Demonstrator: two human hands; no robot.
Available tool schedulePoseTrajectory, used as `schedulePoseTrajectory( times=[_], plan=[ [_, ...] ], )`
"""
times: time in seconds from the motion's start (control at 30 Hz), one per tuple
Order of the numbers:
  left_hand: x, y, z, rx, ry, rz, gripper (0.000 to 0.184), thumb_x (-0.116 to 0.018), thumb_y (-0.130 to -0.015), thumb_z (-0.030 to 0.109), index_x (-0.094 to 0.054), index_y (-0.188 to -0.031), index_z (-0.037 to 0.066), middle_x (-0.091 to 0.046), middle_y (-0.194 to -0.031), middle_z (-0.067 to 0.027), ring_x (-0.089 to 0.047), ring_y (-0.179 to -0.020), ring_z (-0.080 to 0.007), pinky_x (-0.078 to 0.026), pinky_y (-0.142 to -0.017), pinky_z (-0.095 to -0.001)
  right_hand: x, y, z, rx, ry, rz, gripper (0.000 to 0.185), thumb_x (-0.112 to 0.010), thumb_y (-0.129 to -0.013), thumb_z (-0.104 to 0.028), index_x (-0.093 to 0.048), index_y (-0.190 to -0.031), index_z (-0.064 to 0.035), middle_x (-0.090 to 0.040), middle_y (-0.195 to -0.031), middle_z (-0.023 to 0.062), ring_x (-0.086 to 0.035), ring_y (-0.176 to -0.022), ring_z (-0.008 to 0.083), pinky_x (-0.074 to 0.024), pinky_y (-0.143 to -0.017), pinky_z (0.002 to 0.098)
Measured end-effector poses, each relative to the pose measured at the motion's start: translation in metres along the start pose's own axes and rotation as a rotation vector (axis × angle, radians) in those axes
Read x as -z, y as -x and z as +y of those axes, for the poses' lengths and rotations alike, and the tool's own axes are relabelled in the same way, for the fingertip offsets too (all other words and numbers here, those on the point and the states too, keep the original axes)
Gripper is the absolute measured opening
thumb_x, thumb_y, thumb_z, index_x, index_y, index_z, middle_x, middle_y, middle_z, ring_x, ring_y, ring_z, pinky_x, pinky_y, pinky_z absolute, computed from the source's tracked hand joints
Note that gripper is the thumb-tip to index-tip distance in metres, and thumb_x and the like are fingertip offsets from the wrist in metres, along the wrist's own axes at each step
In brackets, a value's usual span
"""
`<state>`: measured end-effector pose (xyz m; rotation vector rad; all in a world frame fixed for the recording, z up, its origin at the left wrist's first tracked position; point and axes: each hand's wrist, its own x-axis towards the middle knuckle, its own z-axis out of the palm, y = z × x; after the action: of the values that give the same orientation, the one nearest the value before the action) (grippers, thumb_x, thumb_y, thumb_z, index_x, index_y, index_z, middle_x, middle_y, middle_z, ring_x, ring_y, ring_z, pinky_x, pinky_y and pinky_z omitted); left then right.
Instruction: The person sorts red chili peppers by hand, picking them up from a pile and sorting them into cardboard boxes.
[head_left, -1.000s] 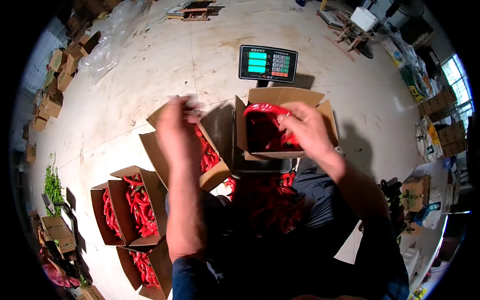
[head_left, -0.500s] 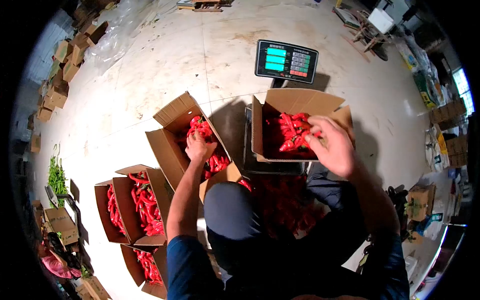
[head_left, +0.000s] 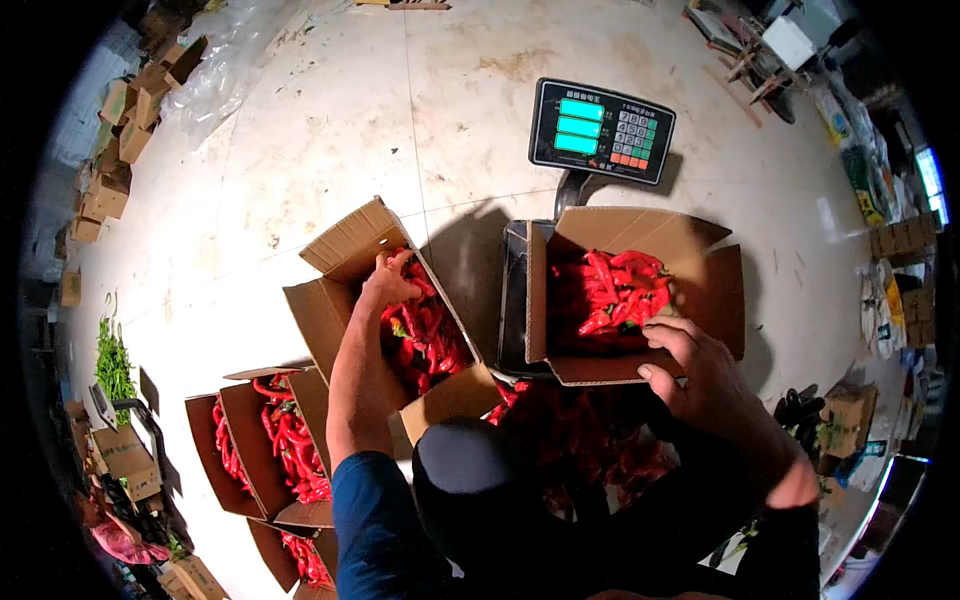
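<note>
My left hand (head_left: 390, 280) reaches into the left cardboard box (head_left: 335, 240), its fingers apart over the red peppers (head_left: 425, 340) at the far end. What its fingertips touch is partly hidden. At the near right corner of the other open cardboard box (head_left: 640, 225) is my right hand (head_left: 695, 375), fingers bent and apart, with nothing seen in them. Red chili peppers (head_left: 610, 290) lie inside that box, which stands on a platform scale (head_left: 515, 300). The scale's display (head_left: 600, 130) is lit, its digits unreadable.
More boxes of red peppers (head_left: 295, 450) stand at the lower left. A dark red heap of peppers (head_left: 590, 450) lies between my knees. Green peppers (head_left: 115, 365) are on the floor far left, near stacked cartons (head_left: 110, 190). A cart (head_left: 770, 60) stands at the upper right.
My right hand has drawn back from over the peppers to the box's near right corner. My left hand has shifted to the far end of its box. The view has moved slightly.
</note>
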<state>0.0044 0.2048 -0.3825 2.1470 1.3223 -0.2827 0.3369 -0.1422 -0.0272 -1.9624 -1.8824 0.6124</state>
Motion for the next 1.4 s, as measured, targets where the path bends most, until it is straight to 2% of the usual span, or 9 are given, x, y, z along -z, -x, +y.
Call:
schedulePoseTrajectory(
  times=[0.07, 0.17, 0.27, 0.37, 0.5, 0.7, 0.97, 1.2, 1.4],
  plan=[
    [0.028, 0.024, 0.034, 0.093, -0.049, -0.003, 0.095, -0.080, -0.058, 0.041, -0.043, -0.145, 0.028, -0.029, -0.150, -0.0249, -0.056, -0.120, -0.0428, -0.049, -0.098, -0.0495, -0.004, -0.001, 0.004, 0.037, -0.031, -0.008, 0.038, -0.069, -0.084, -0.014, -0.056, -0.117, 0.0002, -0.059, -0.120, 0.0206, -0.060, -0.109, 0.0381, -0.0499, -0.093, 0.0444],
    [0.040, 0.044, 0.059, 0.089, -0.138, -0.003, 0.087, -0.076, -0.063, 0.036, -0.044, -0.144, 0.028, -0.029, -0.151, -0.0229, -0.054, -0.120, -0.0439, -0.047, -0.097, -0.0536, -0.003, -0.003, 0.002, 0.108, -0.006, -0.029, 0.038, -0.065, -0.089, -0.017, -0.053, -0.119, 0.0009, -0.057, -0.120, 0.0220, -0.060, -0.108, 0.0395, -0.0498, -0.092, 0.0458],
    [0.009, 0.041, 0.051, -0.039, -0.262, 0.183, 0.080, -0.070, -0.069, 0.025, -0.043, -0.144, 0.027, -0.027, -0.157, -0.0106, -0.047, -0.125, -0.0498, -0.041, -0.098, -0.0608, 0.000, -0.005, 0.000, 0.061, 0.060, -0.086, 0.038, -0.065, -0.089, -0.020, -0.054, -0.119, 0.0002, -0.057, -0.121, 0.0207, -0.060, -0.108, 0.0373, -0.0499, -0.092, 0.0450],
    [0.030, 0.048, 0.062, -0.010, -0.284, 0.054, 0.076, -0.067, -0.072, 0.024, -0.043, -0.144, 0.026, -0.028, -0.157, -0.0099, -0.046, -0.125, -0.0488, -0.041, -0.099, -0.0596, -0.004, -0.004, 0.001, 0.076, 0.055, -0.060, 0.040, -0.065, -0.089, -0.024, -0.055, -0.121, -0.0005, -0.057, -0.123, 0.0195, -0.060, -0.108, 0.0355, -0.0501, -0.092, 0.0441],
    [0.024, 0.031, 0.063, 0.002, -0.314, 0.159, 0.056, -0.066, -0.071, 0.017, -0.060, -0.126, 0.013, -0.045, -0.133, -0.0150, -0.050, -0.117, -0.0445, -0.040, -0.099, -0.0597, -0.008, -0.006, -0.005, -0.016, 0.070, -0.160, 0.041, -0.070, -0.085, -0.023, -0.060, -0.119, -0.0002, -0.060, -0.121, 0.0188, -0.062, -0.108, 0.0358, -0.0506, -0.093, 0.0432],
    [0.019, 0.034, 0.055, -0.196, -0.240, 0.286, 0.047, -0.067, -0.070, 0.018, -0.066, -0.116, 0.009, -0.046, -0.125, -0.0169, -0.050, -0.114, -0.0436, -0.047, -0.098, -0.0516, -0.008, -0.007, -0.003, 0.081, 0.048, -0.179, 0.041, -0.067, -0.088, -0.023, -0.059, -0.116, 0.0054, -0.060, -0.118, 0.0223, -0.065, -0.100, 0.0351, -0.0543, -0.086, 0.0412],
    [0.027, 0.025, 0.058, 0.049, -0.329, -0.060, 0.043, -0.063, -0.081, 0.023, -0.063, -0.121, 0.008, -0.048, -0.127, -0.0185, -0.055, -0.115, -0.0394, -0.051, -0.096, -0.0465, -0.016, -0.007, 0.003, 0.173, 0.049, -0.155, 0.037, -0.068, -0.087, -0.019, -0.058, -0.112, 0.0063, -0.061, -0.110, 0.0203, -0.065, -0.093, 0.0338, -0.0552, -0.080, 0.0395],
    [0.014, 0.056, 0.055, -0.145, -0.202, 0.352, 0.045, -0.062, -0.077, 0.009, -0.062, -0.121, 0.015, -0.049, -0.124, -0.0216, -0.056, -0.112, -0.0415, -0.057, -0.084, -0.0452, -0.022, -0.004, -0.005, 0.279, 0.050, -0.114, 0.036, -0.068, -0.087, -0.018, -0.057, -0.111, 0.0069, -0.061, -0.108, 0.0186, -0.065, -0.091, 0.0329, -0.0558, -0.077, 0.0390],
    [0.016, 0.062, 0.020, -0.160, -0.046, 0.534, 0.033, -0.064, -0.076, 0.012, -0.064, -0.109, 0.011, -0.049, -0.129, -0.0232, -0.054, -0.112, -0.0440, -0.053, -0.088, -0.0450, -0.025, -0.003, -0.003, 0.234, 0.067, -0.170, 0.035, -0.068, -0.087, -0.017, -0.058, -0.110, 0.0075, -0.061, -0.111, 0.0203, -0.065, -0.095, 0.0342, -0.0558, -0.079, 0.0395]
  ],
)
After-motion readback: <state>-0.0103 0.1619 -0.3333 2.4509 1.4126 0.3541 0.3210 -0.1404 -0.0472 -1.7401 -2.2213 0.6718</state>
